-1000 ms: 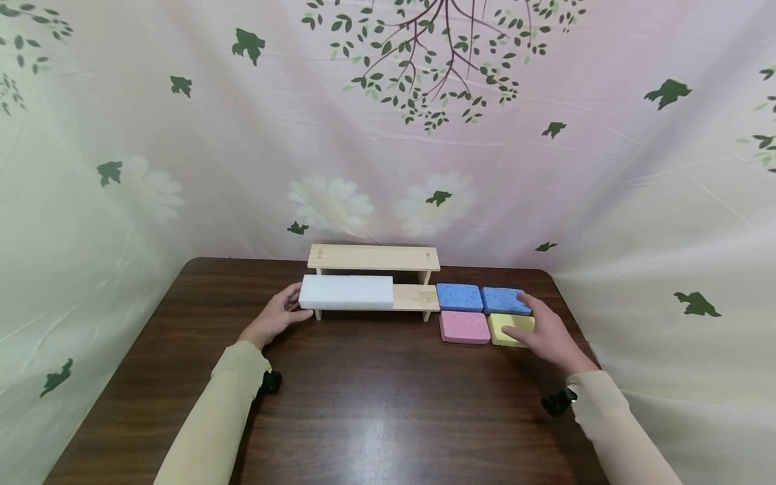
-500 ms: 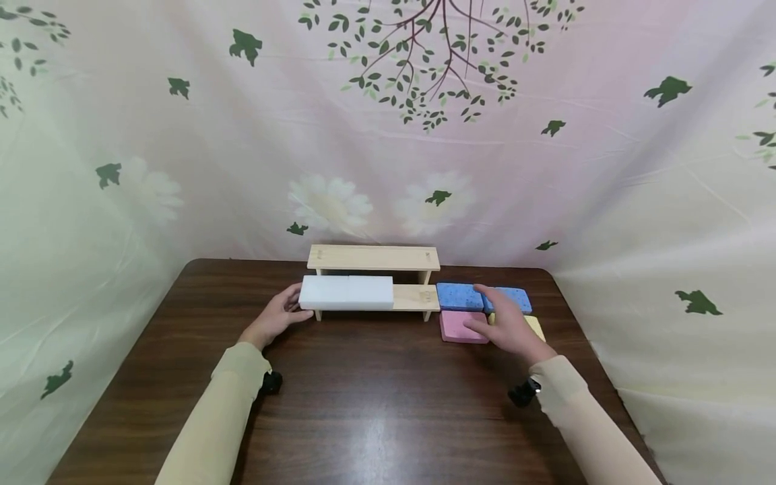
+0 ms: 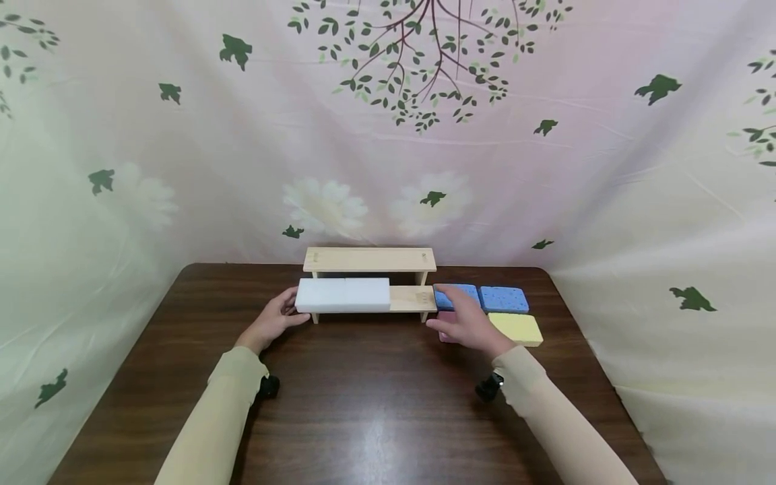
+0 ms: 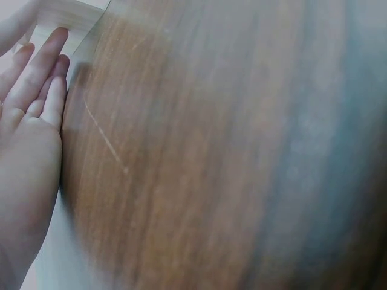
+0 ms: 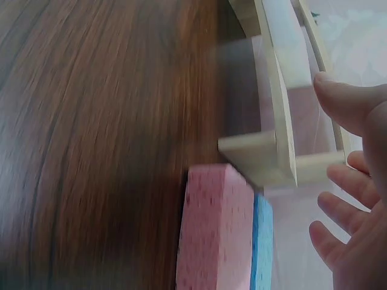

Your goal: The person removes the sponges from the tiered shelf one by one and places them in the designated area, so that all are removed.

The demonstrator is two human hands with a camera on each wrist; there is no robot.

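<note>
Two white sponge-like blocks (image 3: pixel 343 295) lie end to end on the lower step of a two-step wooden stand (image 3: pixel 413 299). My left hand (image 3: pixel 271 325) is at their left end, fingers extended in the left wrist view; contact is hard to tell. Above a pink sponge (image 5: pixel 208 235) and a blue sponge (image 3: pixel 470 290) my right hand (image 3: pixel 471 325) hovers, fingers spread and holding nothing. It hides most of the pink one in the head view. To its right lie a second blue sponge (image 3: pixel 504 300) and a yellow sponge (image 3: pixel 516 329).
The stand's upper step (image 3: pixel 370 259) rises behind the lower one, close to a printed fabric backdrop (image 3: pixel 364 155). The right part of the lower step is bare wood. All stands on a dark brown wooden table (image 3: pixel 364 397).
My right hand has moved left, from over the yellow and right blue sponges to over the pink and left blue ones. My left hand has stayed at the white blocks.
</note>
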